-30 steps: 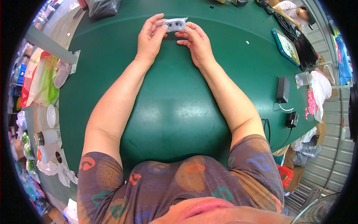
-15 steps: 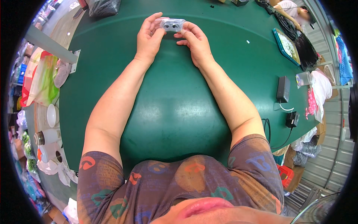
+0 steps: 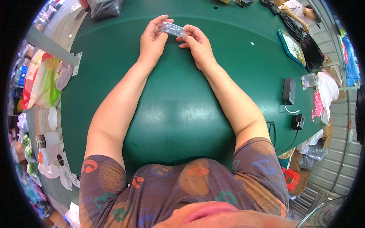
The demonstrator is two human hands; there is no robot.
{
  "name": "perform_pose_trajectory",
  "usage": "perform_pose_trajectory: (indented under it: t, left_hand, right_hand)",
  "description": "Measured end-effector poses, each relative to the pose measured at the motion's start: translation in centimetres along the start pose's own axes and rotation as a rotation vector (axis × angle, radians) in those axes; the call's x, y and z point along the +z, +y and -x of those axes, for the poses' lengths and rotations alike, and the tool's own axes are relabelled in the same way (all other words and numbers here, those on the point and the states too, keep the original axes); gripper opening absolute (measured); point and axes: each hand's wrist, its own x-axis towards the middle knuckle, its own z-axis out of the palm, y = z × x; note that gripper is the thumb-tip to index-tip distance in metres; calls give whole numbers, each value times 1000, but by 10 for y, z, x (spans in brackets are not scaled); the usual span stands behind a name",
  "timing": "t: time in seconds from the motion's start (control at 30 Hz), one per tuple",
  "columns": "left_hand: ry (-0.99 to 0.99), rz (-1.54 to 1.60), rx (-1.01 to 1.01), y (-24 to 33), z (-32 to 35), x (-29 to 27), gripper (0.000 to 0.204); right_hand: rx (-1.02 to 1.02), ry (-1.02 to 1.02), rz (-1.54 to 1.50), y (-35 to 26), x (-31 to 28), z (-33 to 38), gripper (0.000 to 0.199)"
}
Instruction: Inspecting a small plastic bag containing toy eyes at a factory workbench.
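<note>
Over the far part of the green table (image 3: 178, 95), both hands hold up a small clear plastic packet (image 3: 172, 29) between them. My left hand (image 3: 153, 41) pinches its left end between thumb and fingers. The right end sits in the fingertips of my right hand (image 3: 198, 45), whose other fingers curl loosely below. The packet is tilted, its right end lower, and looks narrow and shiny from this angle. What lies inside it is too small to make out now.
To the right are a tray of small white pieces (image 3: 292, 47), a black power adapter (image 3: 289, 91), a second black adapter (image 3: 298, 121) and a clear cup (image 3: 309, 80). A co-worker (image 3: 300, 13) sits at the far right. A metal post (image 3: 53, 46) stands at the left edge; a dark plastic bag (image 3: 107, 9) lies far left.
The packet has been turned between my hands: its broad face with two dark spots showed before, and now it appears narrower and slanted, right end down. My right hand has dropped slightly.
</note>
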Motion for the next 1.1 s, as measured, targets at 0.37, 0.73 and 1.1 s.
perform_pose_trajectory:
  t: [0.37, 0.73, 1.1]
  left_hand:
    - [161, 23, -9, -9, 5, -1, 39]
    - [136, 1, -98, -16, 0, -1, 24]
    - [137, -16, -107, -22, 0, -4, 24]
  right_hand:
    - [-3, -60, -33, 0, 4, 8, 46]
    - [15, -34, -33, -4, 4, 5, 47]
    - [18, -45, -42, -5, 5, 7, 47]
